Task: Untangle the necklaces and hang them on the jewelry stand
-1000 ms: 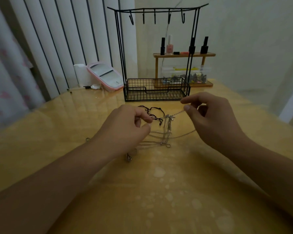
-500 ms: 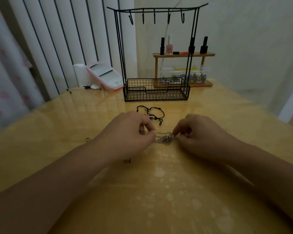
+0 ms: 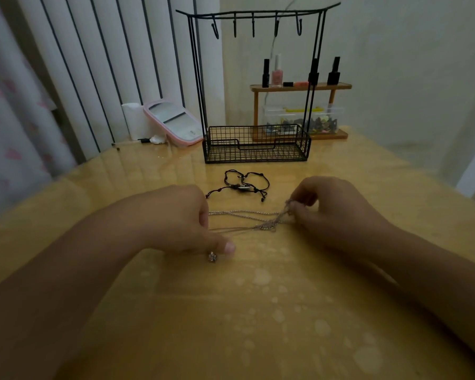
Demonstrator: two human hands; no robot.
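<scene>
Yellow, glossy table fills the near field; its surface carries pale blotches toward you. Vertical blinds hang behind it on the left, and a plain wall stands on the right.

At the far side of the table, locate the jewelry stand: a black wire frame with a basket base and a top bar fitted with hooks. No chain hangs on any hook. Behind the stand sits a small wooden shelf with nail polish bottles on top and a clear container beneath. To the left of the stand, a pink-rimmed mirror leans against a white roll.

Between the stand and your hands, a black cord necklace lies loose on the table, apart from both hands.

Your left hand is curled, thumb low near the table, and grips the left ends of the silver chains. Your right hand is curled with fingertips pinching the tangled knot of those chains. The chains run between the two hands in several near-parallel strands, which converge into a knot just beside the right fingertips. A small silver pendant rests on the table just below the left thumb; you cannot tell which chain it belongs to.
</scene>
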